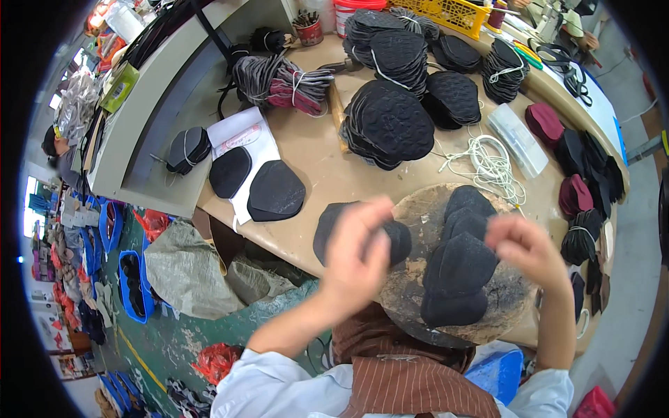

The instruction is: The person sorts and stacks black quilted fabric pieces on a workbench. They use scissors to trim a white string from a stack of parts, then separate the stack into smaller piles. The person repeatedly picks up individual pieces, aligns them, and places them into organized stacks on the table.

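Head view shows my left hand (359, 244) raised with fingers curled together, holding nothing I can see, above a dark flat piece (331, 226) at the table edge. My right hand (523, 247) is loosely closed, empty, beside the stack of dark pieces (456, 268) on the round worn board (418, 209). I judge these pieces light, thin, bendable; take one by its edge. Farther, tied bundles (390, 122) lie.

Bundled stacks of black textured pieces (390, 125) at bench middle and back; grey and maroon bundle (282, 82) left of them; coiled white cord (488, 164) right of centre; clear plastic box (519, 139) just beside cord; yellow crate (449, 14) at far edge; red cup of tools (309, 29); maroon pieces (545, 122) along right edge; blue bins (132, 282) on floor, left
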Tool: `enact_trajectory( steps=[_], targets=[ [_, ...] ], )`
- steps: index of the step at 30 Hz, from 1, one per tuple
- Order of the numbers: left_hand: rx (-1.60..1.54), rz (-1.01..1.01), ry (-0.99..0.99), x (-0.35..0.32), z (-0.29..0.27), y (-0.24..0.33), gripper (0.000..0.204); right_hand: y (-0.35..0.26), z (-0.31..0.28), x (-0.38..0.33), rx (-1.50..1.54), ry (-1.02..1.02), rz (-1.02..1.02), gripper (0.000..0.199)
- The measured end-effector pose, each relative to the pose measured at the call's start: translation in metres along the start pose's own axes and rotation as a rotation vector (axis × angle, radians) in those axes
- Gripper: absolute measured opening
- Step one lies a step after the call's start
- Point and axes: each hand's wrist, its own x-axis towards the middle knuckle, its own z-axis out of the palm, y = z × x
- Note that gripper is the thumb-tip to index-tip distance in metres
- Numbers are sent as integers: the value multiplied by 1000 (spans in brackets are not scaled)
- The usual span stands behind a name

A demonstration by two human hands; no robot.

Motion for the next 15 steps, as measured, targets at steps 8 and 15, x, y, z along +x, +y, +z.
enact_trajectory(
  steps=[8, 15],
  targets=[
    [-315, -611, 144, 145, -69, -68, 49, -37, 37, 171, -47, 196, -86, 75],
    [-220, -685, -115, 166, -43, -115, 51, -18, 38, 217, 448, -127, 167, 70]
  ],
)
